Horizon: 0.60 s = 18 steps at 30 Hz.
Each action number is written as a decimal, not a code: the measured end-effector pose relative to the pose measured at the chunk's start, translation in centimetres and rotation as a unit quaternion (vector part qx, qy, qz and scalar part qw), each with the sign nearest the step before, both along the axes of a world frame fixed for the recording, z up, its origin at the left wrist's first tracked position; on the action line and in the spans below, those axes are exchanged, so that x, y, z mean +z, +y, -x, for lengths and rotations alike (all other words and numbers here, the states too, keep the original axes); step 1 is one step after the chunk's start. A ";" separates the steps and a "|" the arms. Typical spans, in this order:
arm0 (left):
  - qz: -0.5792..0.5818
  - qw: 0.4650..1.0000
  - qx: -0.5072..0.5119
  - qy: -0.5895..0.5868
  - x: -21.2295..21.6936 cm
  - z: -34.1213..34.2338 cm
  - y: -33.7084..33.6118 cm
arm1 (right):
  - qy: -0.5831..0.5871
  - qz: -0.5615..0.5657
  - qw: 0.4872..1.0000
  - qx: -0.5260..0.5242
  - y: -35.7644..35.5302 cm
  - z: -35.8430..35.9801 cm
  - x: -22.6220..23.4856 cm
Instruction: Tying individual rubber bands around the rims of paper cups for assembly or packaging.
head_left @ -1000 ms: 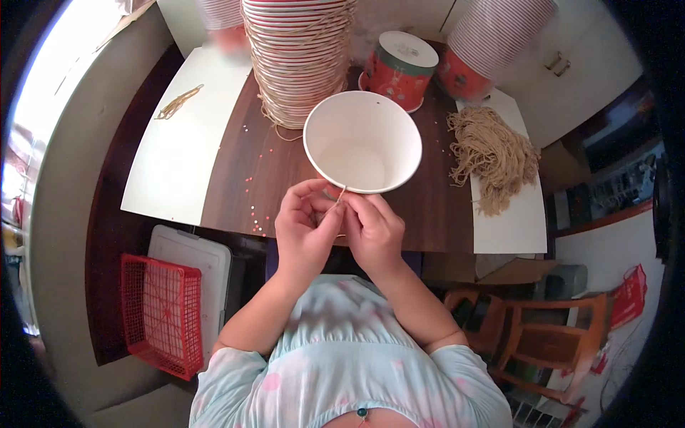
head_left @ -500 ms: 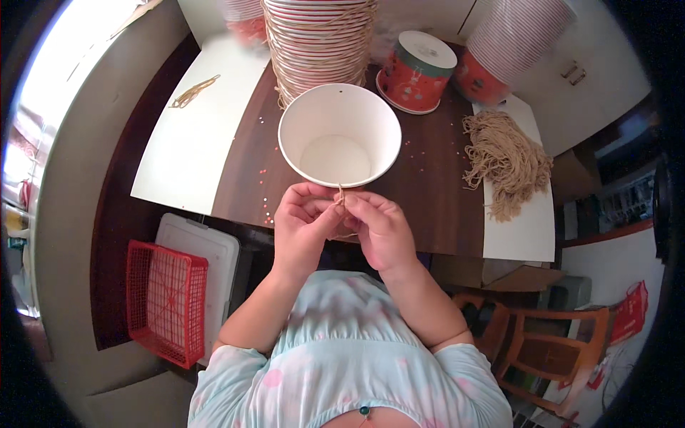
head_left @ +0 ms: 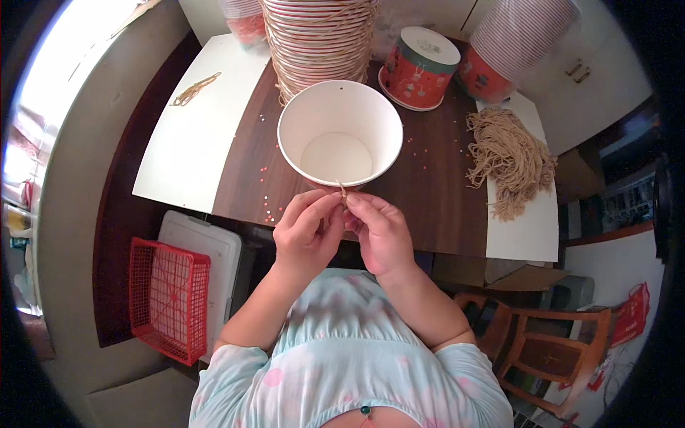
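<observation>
A white-lined paper bucket (head_left: 339,118) stands open end up at the middle of the table, with a small hole in its far wall. Just in front of its near rim, my left hand (head_left: 307,227) and my right hand (head_left: 382,230) meet. Both pinch a thin tan cord (head_left: 343,191), whose short end sticks up by the rim. The fingers hide most of the cord, so I cannot tell whether it is knotted or passes through the bucket wall.
Behind the bucket rises a tall stack of buckets (head_left: 321,39) hung with cord. An upturned red bucket (head_left: 421,69) and another stack (head_left: 521,43) stand at the far right. A heap of cords (head_left: 510,160) lies right, a few cords (head_left: 194,90) left. Below left is a red basket (head_left: 170,299).
My left fingers have curled further in around the cord and turned slightly. My right hand keeps its pinch in nearly the same place. The bucket has barely moved.
</observation>
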State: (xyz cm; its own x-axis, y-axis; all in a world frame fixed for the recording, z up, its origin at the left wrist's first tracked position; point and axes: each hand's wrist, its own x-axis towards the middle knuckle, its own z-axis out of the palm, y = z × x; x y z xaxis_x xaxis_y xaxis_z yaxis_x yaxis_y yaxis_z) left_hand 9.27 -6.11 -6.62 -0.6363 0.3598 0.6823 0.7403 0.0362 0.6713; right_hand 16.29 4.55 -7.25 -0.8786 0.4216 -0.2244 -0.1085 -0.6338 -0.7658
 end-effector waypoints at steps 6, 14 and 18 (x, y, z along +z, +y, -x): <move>0.027 0.998 -0.001 0.060 0.3 0.5 -0.4 | -0.003 -0.045 0.999 -0.014 -0.6 0.1 1.4; 0.079 0.987 0.008 0.138 0.2 0.9 -0.5 | -0.008 -0.116 0.993 -0.027 -0.9 0.1 1.4; 0.092 0.985 0.007 0.143 0.3 1.0 -0.7 | 0.000 -0.116 0.993 -0.034 -0.9 0.0 1.4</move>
